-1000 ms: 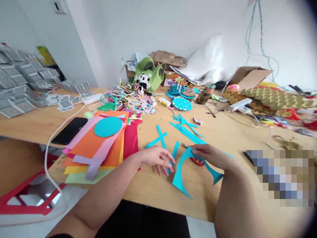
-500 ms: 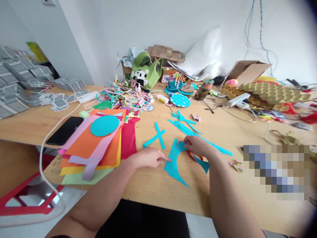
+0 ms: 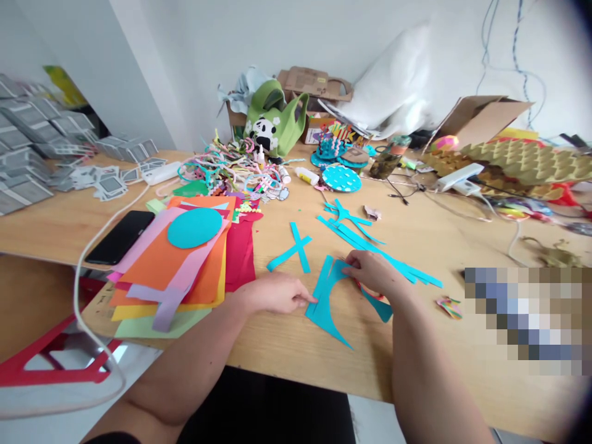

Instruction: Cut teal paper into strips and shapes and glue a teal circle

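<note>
A blue felt offcut [image 3: 327, 314] with a curved inner edge lies on the table before me. My left hand [image 3: 282, 293] has its index fingertip on the offcut's left edge, its other fingers curled. At the top of the same piece, my right hand [image 3: 371, 269] pinches the corner between thumb and fingers. Red scissor-like handles [image 3: 370, 292] show partly under my right hand, beside another blue scrap [image 3: 380, 307]. Two crossed blue strips [image 3: 296, 248] lie just beyond my left hand. Longer blue strips [image 3: 370, 243] lie past my right hand.
Stacked coloured felt sheets [image 3: 160, 265] carry a blue circle [image 3: 195, 227] at left, near a black phone [image 3: 120, 237]. Behind are a craft pile [image 3: 231, 169], a green panda bag [image 3: 277, 123], a glue bottle [image 3: 307, 176] and a dotted blue disc [image 3: 341, 178]. Egg trays [image 3: 522, 160] stand right.
The view has shifted slightly, so the background sits a little differently. Both hands stay on the blue felt offcut, with little visible movement.
</note>
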Available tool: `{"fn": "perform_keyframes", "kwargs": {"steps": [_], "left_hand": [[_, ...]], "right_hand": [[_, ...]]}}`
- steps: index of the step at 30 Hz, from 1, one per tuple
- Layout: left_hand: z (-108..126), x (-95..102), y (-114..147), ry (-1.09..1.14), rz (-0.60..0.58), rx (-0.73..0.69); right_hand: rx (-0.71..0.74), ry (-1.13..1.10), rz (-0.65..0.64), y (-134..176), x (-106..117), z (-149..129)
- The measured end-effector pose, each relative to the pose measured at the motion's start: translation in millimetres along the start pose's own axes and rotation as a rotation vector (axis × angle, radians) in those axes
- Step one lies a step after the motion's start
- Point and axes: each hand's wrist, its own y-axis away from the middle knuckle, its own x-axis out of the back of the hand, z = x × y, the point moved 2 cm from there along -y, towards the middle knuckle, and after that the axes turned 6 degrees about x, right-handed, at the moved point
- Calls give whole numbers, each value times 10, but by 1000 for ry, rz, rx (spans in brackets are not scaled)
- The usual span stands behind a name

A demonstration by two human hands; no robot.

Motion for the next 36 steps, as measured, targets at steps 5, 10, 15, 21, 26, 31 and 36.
{"fn": "perform_keyframes", "kwargs": {"steps": [5,10,15,21,26,31,36], "left_hand": [[3,1,-1,19,-27,17],[5,9,0,47,-7,2],[15,26,3,58,26,-18],[10,12,4,31,13,-2],[20,28,12,2,13,-15],[71,27,31,-46,-47,-21],[114,-9,33,-121,-113,-30]], "right_hand": [[-36,60,16,5,-7,-81],[-40,95,21,7,-4,-133],[-44,86,31,-9,-22,-97],[-58,62,38,-14,-24,-91],[-60,69,28,-17,-30,-82],[-61,75,19,-30,-38,-71],[-71,77,18,-39,-53,-58]]}}
